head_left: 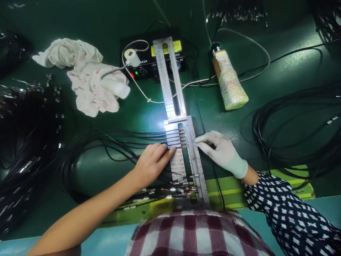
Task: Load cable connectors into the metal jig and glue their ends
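Note:
A slotted metal fixture (pixel 177 163) lies on the green table. Several black cables (pixel 138 137) run into its upper slots from the left, side by side, with their coloured wire ends at the long central opening. My bare left hand (pixel 152 164) rests on the fixture's left side, thumb and forefinger closed on a black cable below that row. My right hand (pixel 222 153), in a white glove, is at the fixture's right rail (pixel 195 156). Its thumb and forefinger are pinched together at the rail's edge; what is between them is too small to make out.
Behind the fixture stands a black control box (pixel 145 69) with a lit green light. A lamp (pixel 115 88) and crumpled white cloth (pixel 90 89) are at left, a wrapped bottle (pixel 230 80) at right. Cable bundles (pixel 23 142) lie left; coiled cables (pixel 262 131) lie right.

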The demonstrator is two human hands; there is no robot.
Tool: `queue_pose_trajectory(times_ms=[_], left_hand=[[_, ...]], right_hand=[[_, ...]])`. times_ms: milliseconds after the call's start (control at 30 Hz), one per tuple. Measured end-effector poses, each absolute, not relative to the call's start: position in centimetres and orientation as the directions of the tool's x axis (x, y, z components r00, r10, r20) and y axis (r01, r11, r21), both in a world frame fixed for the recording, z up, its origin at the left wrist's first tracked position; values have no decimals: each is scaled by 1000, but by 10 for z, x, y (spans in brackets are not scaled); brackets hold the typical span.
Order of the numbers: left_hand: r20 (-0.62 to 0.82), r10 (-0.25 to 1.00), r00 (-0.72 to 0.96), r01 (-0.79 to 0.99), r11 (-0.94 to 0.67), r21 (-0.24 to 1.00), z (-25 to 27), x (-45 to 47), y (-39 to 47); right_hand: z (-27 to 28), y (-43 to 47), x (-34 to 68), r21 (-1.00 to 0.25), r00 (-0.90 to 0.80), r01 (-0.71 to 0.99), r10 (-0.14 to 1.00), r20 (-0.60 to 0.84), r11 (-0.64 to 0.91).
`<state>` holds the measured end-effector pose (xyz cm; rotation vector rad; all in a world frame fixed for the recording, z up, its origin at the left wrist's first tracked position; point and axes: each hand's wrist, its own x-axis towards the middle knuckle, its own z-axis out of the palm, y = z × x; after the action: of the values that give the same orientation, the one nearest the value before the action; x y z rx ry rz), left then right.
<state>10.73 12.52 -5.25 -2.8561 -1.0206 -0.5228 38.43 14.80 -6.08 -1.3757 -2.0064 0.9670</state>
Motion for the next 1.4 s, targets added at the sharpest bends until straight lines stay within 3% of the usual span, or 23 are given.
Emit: queue_pose_trajectory(times_ms=[267, 333, 467, 633, 867, 1133, 1333, 1400], left_hand=[[342, 689, 639, 620, -724, 301, -66, 106, 127], [355, 693, 628, 642, -719, 267, -68, 104, 123], [370, 709, 600, 738, -669, 85, -70, 97, 114], [282, 716, 639, 716, -687, 123, -64, 101, 116], [260, 633, 729, 655, -756, 2, -62, 136, 131], [308, 682, 663, 695, -714, 83, -63, 128, 123], [322, 702, 635, 730, -682, 46, -68, 135, 116], [294, 719, 629, 724, -680, 114, -63, 131, 113]], right_hand=[[-62, 149, 384, -794, -348, 559, 937, 37, 239], [-62, 149, 384, -796, -343, 560, 939, 31, 231], [-62, 149, 384, -791, -341, 569, 940, 22, 225], [-63, 149, 382, -782, -318, 588, 948, 13, 208], [-66, 148, 384, -790, -322, 567, 946, 48, 233], [-68, 148, 384, -792, -335, 559, 941, 55, 245], [-69, 148, 384, -777, -324, 581, 945, 51, 241], [-68, 147, 385, -775, -336, 580, 941, 52, 250]])
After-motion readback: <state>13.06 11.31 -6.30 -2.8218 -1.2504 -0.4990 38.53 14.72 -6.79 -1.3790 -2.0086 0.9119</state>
